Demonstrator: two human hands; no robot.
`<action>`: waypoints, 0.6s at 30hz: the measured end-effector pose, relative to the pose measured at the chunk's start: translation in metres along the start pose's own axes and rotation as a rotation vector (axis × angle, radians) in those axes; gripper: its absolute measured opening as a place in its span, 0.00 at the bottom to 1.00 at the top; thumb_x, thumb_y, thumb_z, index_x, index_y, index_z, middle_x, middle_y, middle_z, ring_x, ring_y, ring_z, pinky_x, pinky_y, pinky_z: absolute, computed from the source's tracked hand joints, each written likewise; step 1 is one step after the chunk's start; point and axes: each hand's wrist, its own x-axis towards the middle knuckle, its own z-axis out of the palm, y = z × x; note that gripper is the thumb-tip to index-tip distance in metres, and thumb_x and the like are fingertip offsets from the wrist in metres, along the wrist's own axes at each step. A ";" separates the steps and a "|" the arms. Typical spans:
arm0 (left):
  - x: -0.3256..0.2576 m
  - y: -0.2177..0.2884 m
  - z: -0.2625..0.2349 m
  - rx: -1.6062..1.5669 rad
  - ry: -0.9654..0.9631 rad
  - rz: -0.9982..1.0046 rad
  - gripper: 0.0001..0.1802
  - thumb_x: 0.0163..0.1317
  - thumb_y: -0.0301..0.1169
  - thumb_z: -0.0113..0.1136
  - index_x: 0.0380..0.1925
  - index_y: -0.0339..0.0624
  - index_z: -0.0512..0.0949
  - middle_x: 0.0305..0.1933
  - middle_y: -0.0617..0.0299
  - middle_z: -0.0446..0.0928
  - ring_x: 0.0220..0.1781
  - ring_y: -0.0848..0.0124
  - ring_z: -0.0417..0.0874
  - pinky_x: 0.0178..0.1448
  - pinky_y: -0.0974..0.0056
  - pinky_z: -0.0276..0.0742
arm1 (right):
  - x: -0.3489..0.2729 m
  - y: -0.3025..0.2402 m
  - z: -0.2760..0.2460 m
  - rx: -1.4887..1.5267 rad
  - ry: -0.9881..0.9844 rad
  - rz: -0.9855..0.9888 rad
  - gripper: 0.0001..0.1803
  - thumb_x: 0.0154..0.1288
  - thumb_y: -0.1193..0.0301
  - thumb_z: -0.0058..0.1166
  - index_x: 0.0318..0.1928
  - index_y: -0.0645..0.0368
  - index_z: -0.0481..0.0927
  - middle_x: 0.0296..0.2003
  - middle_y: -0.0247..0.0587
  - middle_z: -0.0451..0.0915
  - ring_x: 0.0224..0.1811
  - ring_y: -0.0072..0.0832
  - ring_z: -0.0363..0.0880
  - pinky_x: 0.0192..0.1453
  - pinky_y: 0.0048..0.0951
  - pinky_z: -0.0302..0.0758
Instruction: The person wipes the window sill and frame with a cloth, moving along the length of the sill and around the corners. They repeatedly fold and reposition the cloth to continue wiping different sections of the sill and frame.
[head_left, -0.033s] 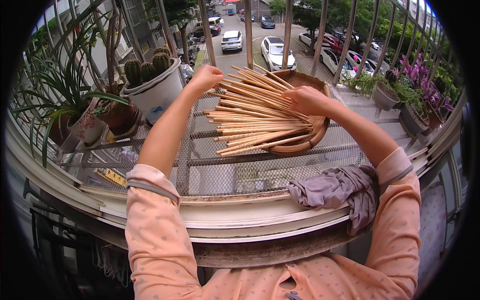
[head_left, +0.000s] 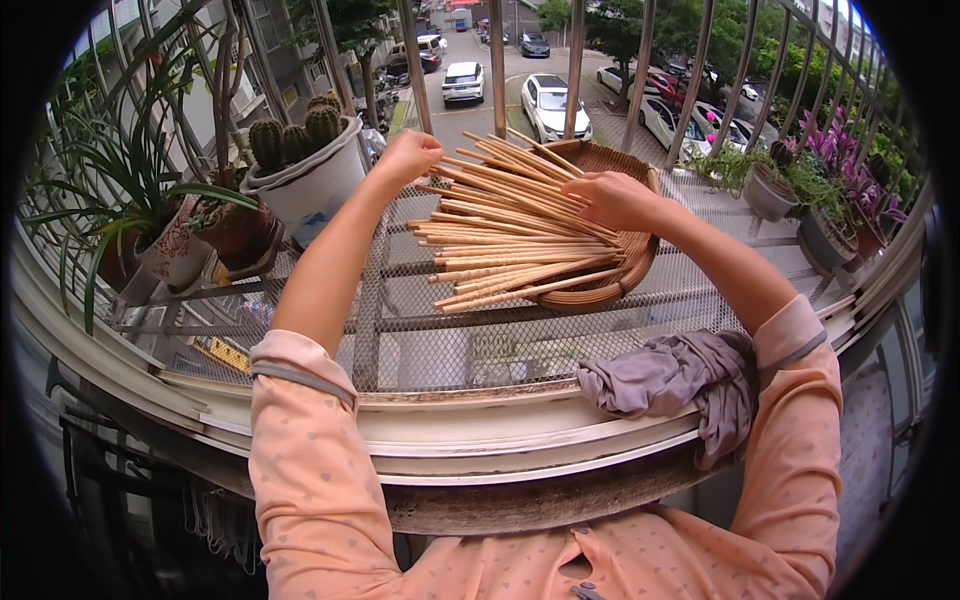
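Note:
Many pale wooden chopsticks [head_left: 520,245] lie fanned out across a shallow woven bamboo basket [head_left: 640,255], their left ends jutting past its rim. Just beyond the upper left stick ends is my left hand [head_left: 408,158], fingers closed in a pinch; whatever is between them, if anything, is hidden. My right hand [head_left: 618,203] is over the right part of the pile, its thumb and forefinger closed on a chopstick near its right end. The other fingers of that hand curl under, partly out of sight.
A crumpled grey-purple cloth [head_left: 680,380] hangs over the window sill [head_left: 500,440]. Potted cactus [head_left: 295,135] and leafy plants stand left on the mesh shelf [head_left: 450,355]; more pots [head_left: 770,192] stand right. Upright metal bars [head_left: 640,80] close off the far side, with parked cars below.
My left hand has shifted very slightly to the left. The chopsticks, basket and cloth look unmoved.

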 end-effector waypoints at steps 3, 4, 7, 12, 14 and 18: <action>-0.009 -0.002 -0.009 0.040 0.023 0.015 0.16 0.58 0.34 0.58 0.43 0.36 0.81 0.30 0.58 0.81 0.27 0.74 0.81 0.32 0.68 0.74 | -0.003 0.000 -0.001 -0.071 0.074 -0.082 0.23 0.56 0.71 0.56 0.55 0.53 0.75 0.54 0.44 0.73 0.57 0.40 0.70 0.57 0.37 0.72; -0.012 -0.001 -0.009 0.054 0.024 0.011 0.17 0.60 0.36 0.58 0.45 0.38 0.80 0.31 0.60 0.80 0.27 0.76 0.80 0.30 0.70 0.73 | -0.003 0.000 0.000 -0.100 0.055 -0.082 0.23 0.57 0.69 0.55 0.56 0.52 0.75 0.57 0.42 0.71 0.59 0.38 0.68 0.58 0.36 0.71; -0.021 0.003 -0.007 0.178 0.035 0.068 0.18 0.61 0.37 0.58 0.49 0.43 0.79 0.38 0.57 0.81 0.32 0.70 0.83 0.35 0.67 0.76 | 0.000 -0.002 0.006 -0.162 -0.005 -0.100 0.23 0.60 0.66 0.54 0.58 0.49 0.73 0.62 0.38 0.65 0.62 0.36 0.64 0.61 0.35 0.69; -0.039 0.017 0.000 0.573 0.044 0.445 0.18 0.62 0.38 0.57 0.51 0.46 0.78 0.56 0.57 0.76 0.51 0.57 0.80 0.52 0.60 0.76 | 0.003 -0.005 0.013 -0.179 -0.147 -0.043 0.23 0.62 0.61 0.53 0.58 0.48 0.72 0.62 0.34 0.64 0.63 0.39 0.63 0.60 0.35 0.71; -0.047 0.024 0.006 0.710 0.031 0.692 0.17 0.63 0.38 0.56 0.51 0.47 0.78 0.58 0.58 0.74 0.58 0.59 0.76 0.60 0.58 0.72 | 0.003 -0.007 0.013 -0.188 -0.133 -0.019 0.22 0.62 0.60 0.52 0.57 0.48 0.73 0.61 0.34 0.65 0.63 0.39 0.63 0.59 0.36 0.72; -0.051 0.039 0.015 0.644 -0.259 0.649 0.17 0.60 0.33 0.57 0.49 0.45 0.79 0.55 0.58 0.77 0.58 0.59 0.75 0.61 0.57 0.71 | 0.002 -0.006 0.009 -0.231 -0.095 0.010 0.22 0.62 0.61 0.52 0.56 0.47 0.73 0.58 0.35 0.67 0.60 0.37 0.66 0.56 0.36 0.74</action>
